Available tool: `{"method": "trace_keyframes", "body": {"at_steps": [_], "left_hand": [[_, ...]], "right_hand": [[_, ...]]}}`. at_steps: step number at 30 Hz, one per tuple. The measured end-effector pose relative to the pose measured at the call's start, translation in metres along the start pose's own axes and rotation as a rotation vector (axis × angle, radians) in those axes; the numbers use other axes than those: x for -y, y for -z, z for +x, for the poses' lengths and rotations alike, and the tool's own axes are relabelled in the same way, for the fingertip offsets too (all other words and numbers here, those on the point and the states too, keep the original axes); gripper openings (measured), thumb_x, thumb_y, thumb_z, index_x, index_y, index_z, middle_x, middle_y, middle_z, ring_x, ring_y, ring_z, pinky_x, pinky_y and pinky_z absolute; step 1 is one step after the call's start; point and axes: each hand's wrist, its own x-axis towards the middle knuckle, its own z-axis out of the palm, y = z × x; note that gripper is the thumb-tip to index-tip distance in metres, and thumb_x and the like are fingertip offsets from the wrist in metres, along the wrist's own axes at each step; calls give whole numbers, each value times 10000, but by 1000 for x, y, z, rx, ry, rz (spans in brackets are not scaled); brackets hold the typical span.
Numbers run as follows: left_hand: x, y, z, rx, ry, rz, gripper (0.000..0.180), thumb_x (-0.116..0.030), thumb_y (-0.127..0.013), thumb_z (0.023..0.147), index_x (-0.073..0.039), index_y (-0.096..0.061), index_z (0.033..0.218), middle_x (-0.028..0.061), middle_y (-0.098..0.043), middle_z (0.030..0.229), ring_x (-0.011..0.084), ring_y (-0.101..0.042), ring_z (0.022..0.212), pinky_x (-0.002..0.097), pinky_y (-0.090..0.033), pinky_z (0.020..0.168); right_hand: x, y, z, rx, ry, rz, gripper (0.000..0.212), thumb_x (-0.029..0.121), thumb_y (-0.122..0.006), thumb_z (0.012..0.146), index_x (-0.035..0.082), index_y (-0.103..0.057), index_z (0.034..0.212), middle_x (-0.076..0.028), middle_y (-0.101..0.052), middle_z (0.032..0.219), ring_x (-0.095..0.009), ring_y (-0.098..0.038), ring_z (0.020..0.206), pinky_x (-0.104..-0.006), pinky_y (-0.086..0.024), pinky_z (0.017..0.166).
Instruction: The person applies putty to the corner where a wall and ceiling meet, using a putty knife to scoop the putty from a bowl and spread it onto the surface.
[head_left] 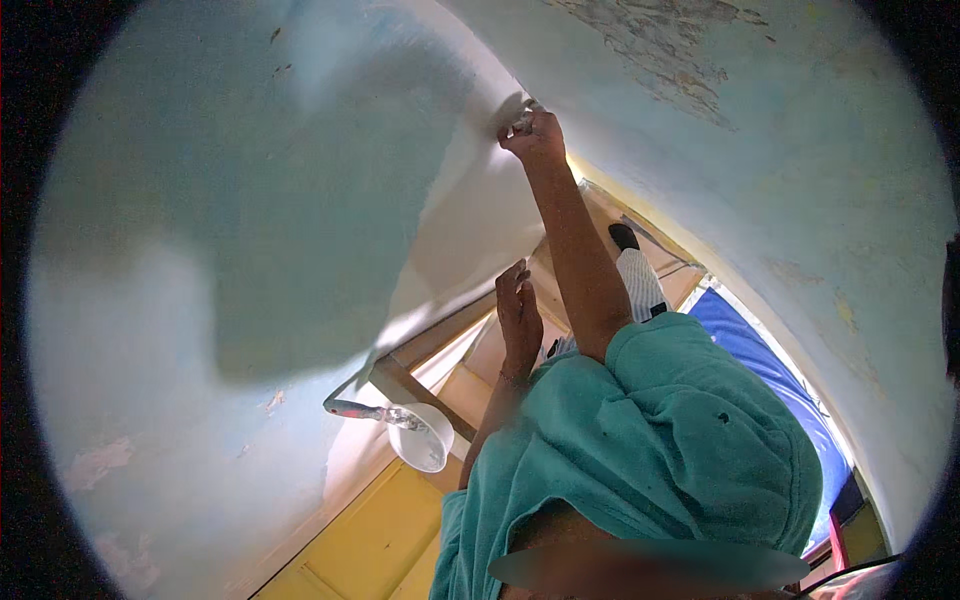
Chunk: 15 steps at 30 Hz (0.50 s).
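Note:
Reaching far up, my right hand (537, 138) is closed at the corner where the left wall (300, 200) meets the right wall (800, 130). Something small and whitish shows between its fingers, too little of it to name. Lower down, my left hand (519, 325) is held up beside the left wall with its fingers stretched out, pale residue on the tips and nothing in it. To the left of it is a white plastic bucket (420, 445), with a putty knife (355, 410) lying across its rim and whitish paste on the blade.
Wooden planks (425, 400) and a yellow panel (370, 530) lie below me. My foot in a dark shoe (622, 237) stands on boards near the corner. A blue sheet (765, 355) hangs or lies along the right wall. Peeling paint (660, 45) marks that wall.

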Motion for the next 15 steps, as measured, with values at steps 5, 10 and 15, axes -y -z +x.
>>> {"method": "trace_keyframes", "body": {"at_steps": [5, 10, 15], "left_hand": [[-2, 1, 3, -5, 5, 8, 274, -56, -374, 849, 5, -435, 1109, 156, -462, 1072, 246, -497, 969, 344, -398, 820], [-3, 8, 0, -30, -19, 23, 270, -57, -368, 849, 4, -437, 1104, 157, -459, 1061, 252, -499, 963, 349, -400, 818], [3, 13, -2, -53, -54, 85, 255, -64, -374, 847, 16, -433, 1081, 175, -462, 1019, 279, -493, 943, 362, -394, 819]], "right_hand": [[-11, 12, 18, 276, 372, -700, 152, 216, -445, 809, 85, -484, 876, -66, -517, 773, -182, -495, 756, -366, -430, 716], [-13, -1, 1, 223, 219, -393, 135, 244, -445, 842, 133, -499, 896, -51, -497, 880, -205, -444, 825, -423, -345, 713], [-14, -8, -11, 362, 537, -989, 186, 135, -563, 737, 73, -476, 889, -65, -521, 847, -188, -495, 782, -371, -413, 699]]}}
